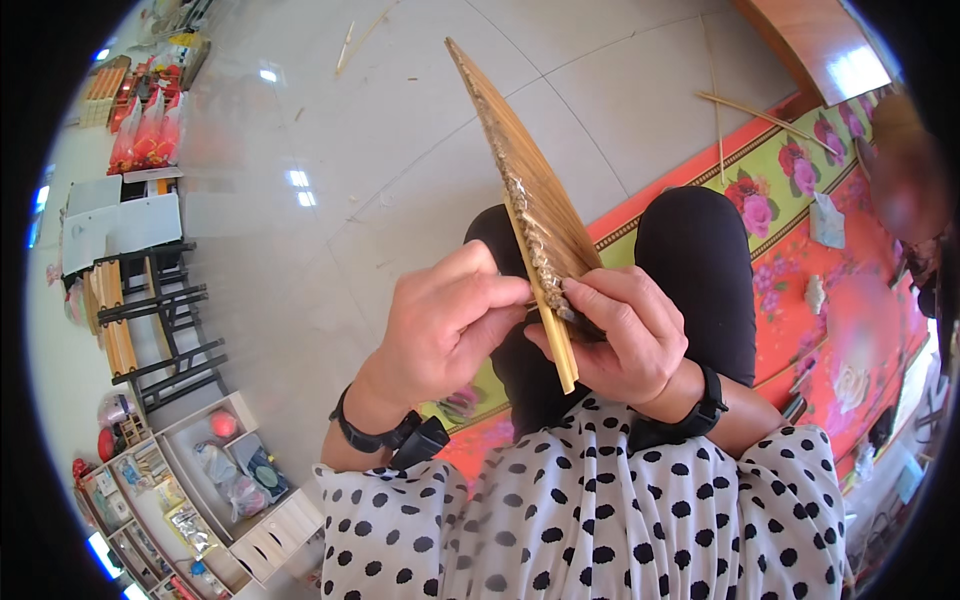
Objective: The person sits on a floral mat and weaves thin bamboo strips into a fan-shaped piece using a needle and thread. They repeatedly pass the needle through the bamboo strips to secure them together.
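A fan-like panel of tan, ribbed dried leaf or straw (545,190) rises in front of my knees, narrowing to a point at its far end. Rough, knotted binding with whitish thread (535,235) runs along its left edge. Against the near part of that edge lies a split yellow strip, like bamboo (558,350). My right hand (630,335) is closed around the panel's near end, thumb on the bound edge. On the other side, my left hand (450,315) pinches close against the strip; what is between its fingertips is hidden.
A red floral cloth (830,270) spreads at the right, with thin sticks (765,118) over its far edge. Another person, blurred, is at the far right. Folded black-legged furniture (165,310) and an open drawer unit (190,480) stand left. Straw scraps lie on the tiled floor (420,200).
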A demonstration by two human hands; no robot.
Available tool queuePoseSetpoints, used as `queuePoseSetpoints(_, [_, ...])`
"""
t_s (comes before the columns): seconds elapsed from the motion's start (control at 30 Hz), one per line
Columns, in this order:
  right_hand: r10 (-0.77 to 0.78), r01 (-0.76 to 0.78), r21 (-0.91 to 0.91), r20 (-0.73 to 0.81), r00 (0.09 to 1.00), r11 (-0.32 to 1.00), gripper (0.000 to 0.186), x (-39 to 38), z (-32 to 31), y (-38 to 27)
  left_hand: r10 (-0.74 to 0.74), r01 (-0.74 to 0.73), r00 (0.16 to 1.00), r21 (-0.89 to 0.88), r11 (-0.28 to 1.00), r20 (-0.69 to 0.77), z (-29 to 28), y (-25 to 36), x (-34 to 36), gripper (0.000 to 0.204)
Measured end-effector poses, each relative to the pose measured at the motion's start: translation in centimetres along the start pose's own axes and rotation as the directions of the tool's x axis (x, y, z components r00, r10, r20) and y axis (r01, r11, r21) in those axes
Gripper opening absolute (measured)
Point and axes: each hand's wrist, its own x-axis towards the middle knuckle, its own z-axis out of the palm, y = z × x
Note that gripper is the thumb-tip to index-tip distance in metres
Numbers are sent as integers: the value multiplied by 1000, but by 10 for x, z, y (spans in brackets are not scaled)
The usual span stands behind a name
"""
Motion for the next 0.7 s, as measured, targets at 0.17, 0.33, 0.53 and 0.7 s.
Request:
queuePoseSetpoints(0.17, [-9, 9, -41, -9, 1000, 999, 42, -1, -2, 0, 58, -57, 998, -50, 997, 29, 0, -8, 3, 25])
queuePoseSetpoints(0.33, [50, -46, -87, 39, 998, 995, 42, 2, -7, -7, 89, -87, 995, -53, 995, 36, 0, -11, 1, 26])
queuePoseSetpoints(0.53, [90, -79, -199, 45, 995, 977, 42, -7, -11, -7, 116, -113, 993, -88, 990, 21, 4, -13, 2, 18])
queuePoseSetpoints(0.7, [109, -97, -265, 29, 994, 959, 39, -12, -13, -8, 155, -161, 985, -87, 983, -69, 15, -15, 0, 17])
